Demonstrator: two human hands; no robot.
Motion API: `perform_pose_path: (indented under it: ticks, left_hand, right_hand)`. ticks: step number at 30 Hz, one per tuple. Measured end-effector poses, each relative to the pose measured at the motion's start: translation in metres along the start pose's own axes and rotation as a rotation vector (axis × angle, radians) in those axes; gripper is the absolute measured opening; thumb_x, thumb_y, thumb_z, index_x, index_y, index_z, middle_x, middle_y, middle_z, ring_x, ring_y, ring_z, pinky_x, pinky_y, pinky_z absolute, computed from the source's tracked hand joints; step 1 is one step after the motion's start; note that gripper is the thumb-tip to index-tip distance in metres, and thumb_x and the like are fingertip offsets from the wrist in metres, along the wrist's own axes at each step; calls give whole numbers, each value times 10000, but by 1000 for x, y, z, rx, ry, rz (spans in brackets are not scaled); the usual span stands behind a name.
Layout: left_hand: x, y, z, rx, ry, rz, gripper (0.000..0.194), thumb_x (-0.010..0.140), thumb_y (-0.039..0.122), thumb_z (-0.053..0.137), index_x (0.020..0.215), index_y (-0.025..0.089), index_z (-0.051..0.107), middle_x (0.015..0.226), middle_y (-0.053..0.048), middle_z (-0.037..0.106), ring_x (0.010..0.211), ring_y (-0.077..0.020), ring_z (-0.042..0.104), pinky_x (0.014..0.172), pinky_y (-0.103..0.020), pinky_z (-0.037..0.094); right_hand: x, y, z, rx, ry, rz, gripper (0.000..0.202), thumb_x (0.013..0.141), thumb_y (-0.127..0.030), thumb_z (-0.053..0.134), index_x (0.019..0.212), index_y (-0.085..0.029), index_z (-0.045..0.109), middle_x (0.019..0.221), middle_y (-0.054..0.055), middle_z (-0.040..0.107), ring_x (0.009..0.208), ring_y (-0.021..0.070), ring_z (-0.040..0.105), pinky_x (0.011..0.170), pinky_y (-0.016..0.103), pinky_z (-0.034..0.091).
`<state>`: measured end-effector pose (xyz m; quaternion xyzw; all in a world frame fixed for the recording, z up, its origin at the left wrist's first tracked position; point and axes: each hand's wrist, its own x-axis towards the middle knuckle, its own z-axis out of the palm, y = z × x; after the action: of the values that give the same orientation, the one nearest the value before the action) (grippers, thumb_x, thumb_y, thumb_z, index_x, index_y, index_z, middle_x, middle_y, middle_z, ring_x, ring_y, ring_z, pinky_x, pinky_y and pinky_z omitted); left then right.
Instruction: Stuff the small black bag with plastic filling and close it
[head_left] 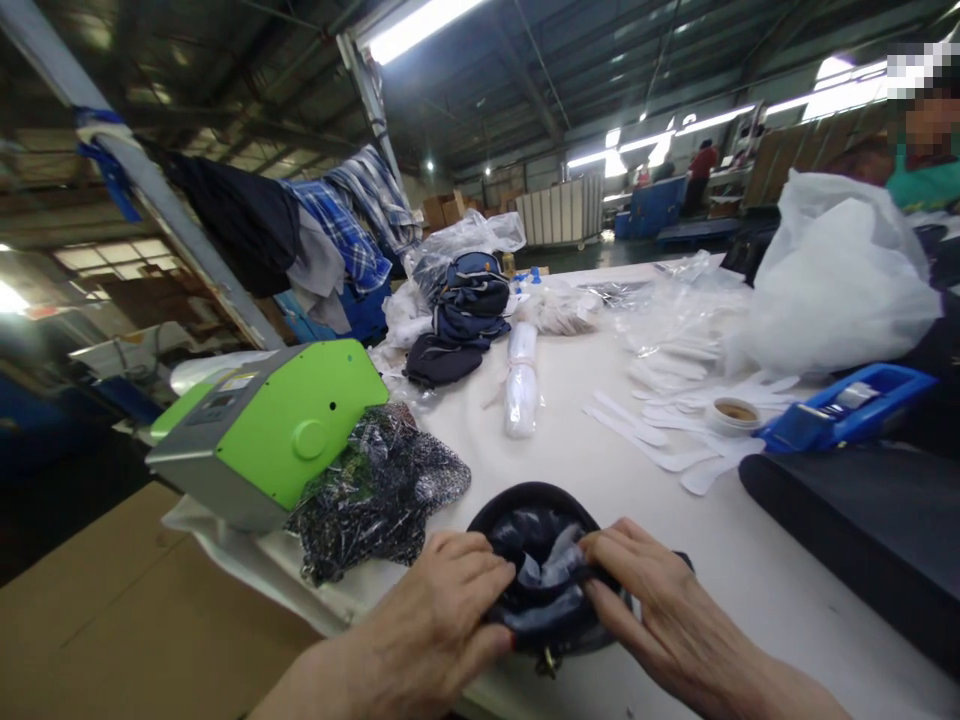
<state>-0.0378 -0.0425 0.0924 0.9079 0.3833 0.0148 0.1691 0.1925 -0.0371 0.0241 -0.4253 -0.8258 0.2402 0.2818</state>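
both my left hand (pixel 442 610) and right hand (pixel 652 600) pinch the dark cap (pixel 536 545), lining at 12 o'clock; i'd tuck evenly.

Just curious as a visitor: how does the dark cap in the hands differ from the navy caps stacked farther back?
The cap lies upside down at the table's near edge, both hands pressing paper into it. The stack sits at the far end, untouched, several caps nested dome up. The cap looks black; the stack looks navy. Both rest on the white table.
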Motion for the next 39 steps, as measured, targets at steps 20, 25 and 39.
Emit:
perform_pose_path:
  ticks: [20,25,39]
  left_hand:
    - [-16,-52,29,-670,629,-452,305,791,339,495,998,163,634,942,-64,652,873,-200,580,802,-316,471]
    - [-13,-51,68,-855,640,-554,393,742,385,466,950,117,665,755,-68,635,668,-188,578,528,-268,486]
    - [3,-40,66,-961,832,-573,215,652,358,555,645,146,593,598,-22,569,586,-158,510,562,-265,414]
  right_hand:
    - [23,-1,-5,-304,132,-199,243,856,-144,411,996,-189,604,965,68,634,850,196,573,747,353,495]
    - [22,8,4,-324,154,-186,232,862,-178,414,994,-192,604,964,65,637,876,208,562,769,370,487]
    - [49,-51,0,-143,-202,-136,299,871,-178,385,1121,-216,545,1091,79,619,992,207,584,845,361,467]
